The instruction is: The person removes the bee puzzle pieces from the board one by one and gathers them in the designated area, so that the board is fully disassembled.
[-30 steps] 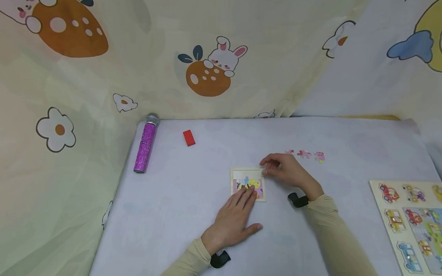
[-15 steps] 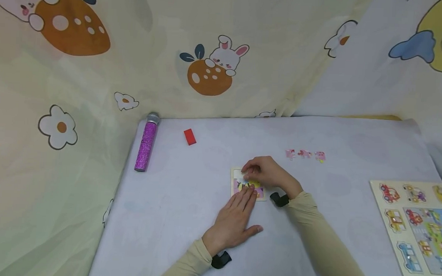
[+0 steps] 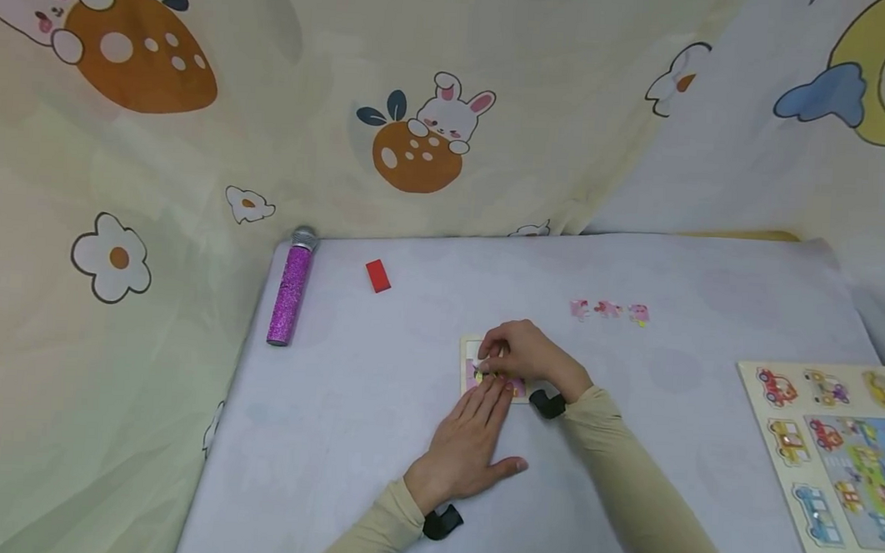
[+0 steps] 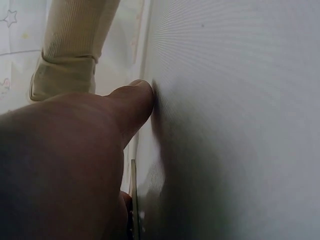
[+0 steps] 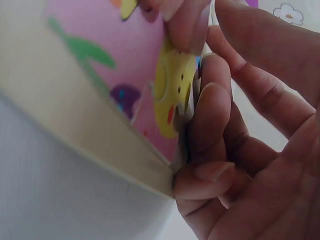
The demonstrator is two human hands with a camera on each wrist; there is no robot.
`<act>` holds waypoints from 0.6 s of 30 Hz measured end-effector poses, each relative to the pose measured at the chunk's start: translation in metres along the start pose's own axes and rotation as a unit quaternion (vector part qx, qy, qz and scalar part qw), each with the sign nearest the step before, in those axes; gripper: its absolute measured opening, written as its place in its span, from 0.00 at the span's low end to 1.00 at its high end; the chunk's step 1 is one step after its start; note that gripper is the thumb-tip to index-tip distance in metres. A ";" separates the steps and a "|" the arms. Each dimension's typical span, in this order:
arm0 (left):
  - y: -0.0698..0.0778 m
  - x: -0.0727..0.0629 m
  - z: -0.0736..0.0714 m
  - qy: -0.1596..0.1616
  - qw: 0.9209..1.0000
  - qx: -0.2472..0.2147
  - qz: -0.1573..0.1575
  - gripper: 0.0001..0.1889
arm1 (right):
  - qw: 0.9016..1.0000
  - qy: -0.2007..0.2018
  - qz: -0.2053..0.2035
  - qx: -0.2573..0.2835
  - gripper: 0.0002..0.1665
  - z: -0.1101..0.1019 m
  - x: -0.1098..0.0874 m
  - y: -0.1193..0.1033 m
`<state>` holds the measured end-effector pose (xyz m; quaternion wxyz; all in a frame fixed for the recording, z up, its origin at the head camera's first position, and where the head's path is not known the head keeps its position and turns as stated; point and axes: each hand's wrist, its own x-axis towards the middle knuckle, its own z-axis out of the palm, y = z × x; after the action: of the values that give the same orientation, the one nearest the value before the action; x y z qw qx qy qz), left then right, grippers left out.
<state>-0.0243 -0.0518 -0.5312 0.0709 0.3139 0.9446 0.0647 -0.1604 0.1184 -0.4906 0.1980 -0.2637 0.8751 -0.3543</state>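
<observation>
A small jigsaw puzzle in a pale square frame (image 3: 470,346) lies on the table, mostly hidden by both hands. My left hand (image 3: 464,445) rests flat across its lower part, fingers straight and thumb spread onto the tabletop. Over the puzzle, my right hand (image 3: 524,352) has its thumb and fingers bent, with the tips at the picture pieces. Close up in the right wrist view, the curled fingers (image 5: 207,107) touch a yellow animal puzzle piece (image 5: 170,85), whose edge looks slightly raised. Whether they pinch a piece is hidden.
Three loose pink puzzle pieces (image 3: 608,309) lie in a row beyond the right hand. A red block (image 3: 378,276) and a purple glitter microphone (image 3: 289,298) lie at the far left. A large vehicle puzzle board (image 3: 785,478) sits at the right edge.
My right hand has moved left from the frame's right edge onto the puzzle, then slightly lower. It has uncovered the leftmost pink piece. My left hand has stayed put.
</observation>
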 end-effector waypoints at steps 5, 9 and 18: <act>0.000 0.000 -0.001 -0.005 1.000 -0.003 -0.001 0.54 | 1.000 0.003 0.006 -0.020 0.08 0.003 0.003 -0.002; 0.000 0.000 -0.001 -0.016 1.000 -0.006 -0.003 0.54 | 0.999 0.000 0.020 -0.028 0.11 0.005 0.005 -0.005; 0.000 0.001 -0.001 -0.022 1.000 -0.016 -0.002 0.54 | 0.999 -0.006 0.031 -0.001 0.12 0.005 0.004 -0.010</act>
<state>-0.0250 -0.0511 -0.5300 0.0966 0.3117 0.9425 0.0724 -0.1574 0.1074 -0.4878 0.2140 -0.2387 0.8821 -0.3452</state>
